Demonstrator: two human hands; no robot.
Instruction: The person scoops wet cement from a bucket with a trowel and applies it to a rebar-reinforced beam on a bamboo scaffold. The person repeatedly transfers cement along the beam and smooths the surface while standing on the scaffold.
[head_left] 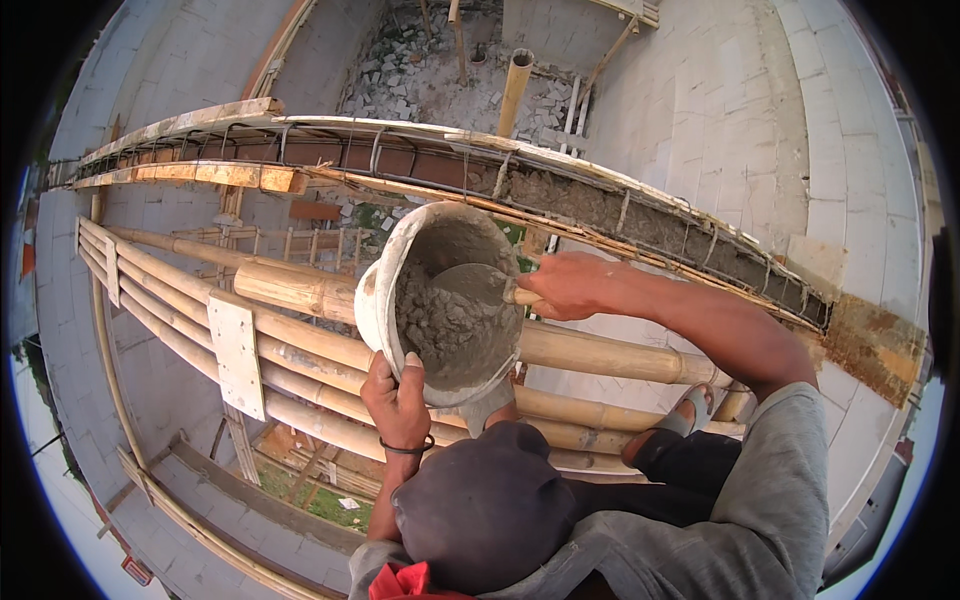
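A white bucket (372,303), crusted with cement, is tilted so that its mouth shows. Wet grey mortar (440,325) lies inside it. My left hand (397,398) grips the bucket's near rim, thumb over the edge. With my right hand (562,286) I hold a trowel (466,284) by its short wooden handle. Its rounded blade is inside the bucket, against the mortar, and its lower edge is hard to make out. Just beyond the bucket runs a long formwork trough (400,160). Wet concrete (600,210) fills its right part, while bare steel rebar shows in its left part.
Bamboo poles (290,345) form a scaffold under the bucket, with a flat board (236,355) across them. My sandalled foot (690,410) rests on the poles at right. Grey block walls (690,110) rise beyond. Rubble (400,75) covers the ground far below. An upright bamboo post (514,92) stands behind the trough.
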